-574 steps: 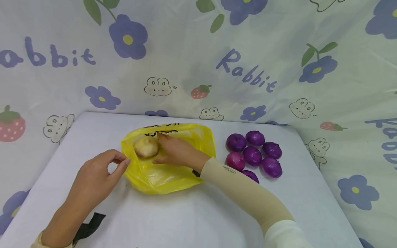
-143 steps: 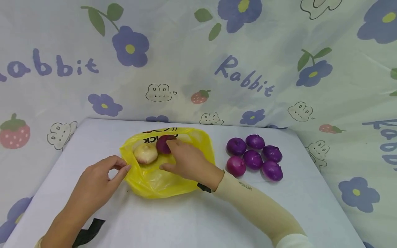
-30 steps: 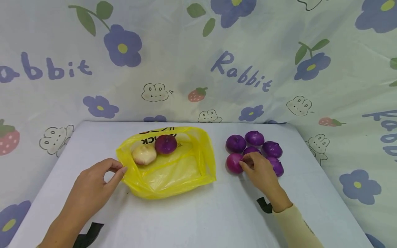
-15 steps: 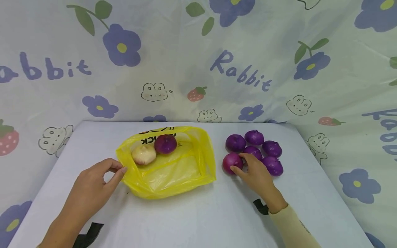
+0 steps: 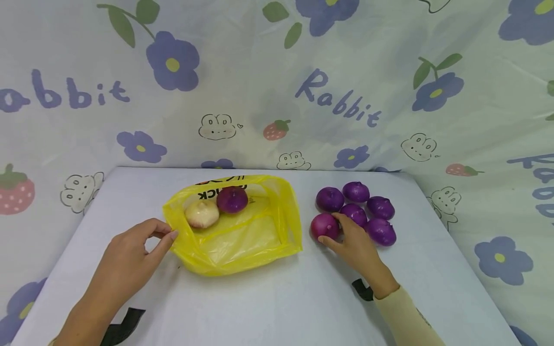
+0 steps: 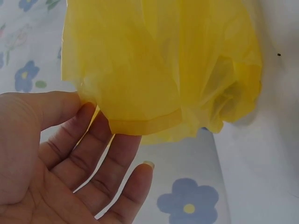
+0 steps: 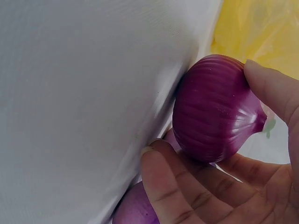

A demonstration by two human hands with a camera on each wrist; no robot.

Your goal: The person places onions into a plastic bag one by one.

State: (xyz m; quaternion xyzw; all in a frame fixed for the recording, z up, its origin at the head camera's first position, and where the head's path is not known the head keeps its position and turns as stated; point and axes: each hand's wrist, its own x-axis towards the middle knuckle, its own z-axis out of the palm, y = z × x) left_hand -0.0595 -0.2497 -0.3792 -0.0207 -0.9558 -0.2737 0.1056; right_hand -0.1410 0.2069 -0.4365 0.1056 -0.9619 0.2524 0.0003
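Observation:
My left hand (image 5: 135, 254) pinches the left rim of a yellow plastic bag (image 5: 212, 262), thumb against fingertips. In the left wrist view the bag (image 6: 135, 60) hangs from that pinch. Inside the wide-mouthed bag, a pale onion (image 5: 202, 214) lies beside a purple onion (image 5: 232, 199). To the bag's right, my right hand (image 5: 356, 242) grips a reddish-purple onion (image 5: 323, 227) between thumb and fingers. The right wrist view shows this onion (image 7: 215, 109) with its pointed tip towards the palm, close to the white tabletop.
Several purple onions (image 5: 354, 214) sit clustered behind and to the right of my right hand. White cloth covers the table (image 5: 242, 307). A printed curtain (image 5: 242, 86) stands behind it. Black straps (image 5: 125, 327) hang near both wrists.
A purple onion has joined the pale one in the bag. My right hand has moved from the bag to the cluster and shifted the reddish-purple onion slightly left. My left hand keeps its pinch.

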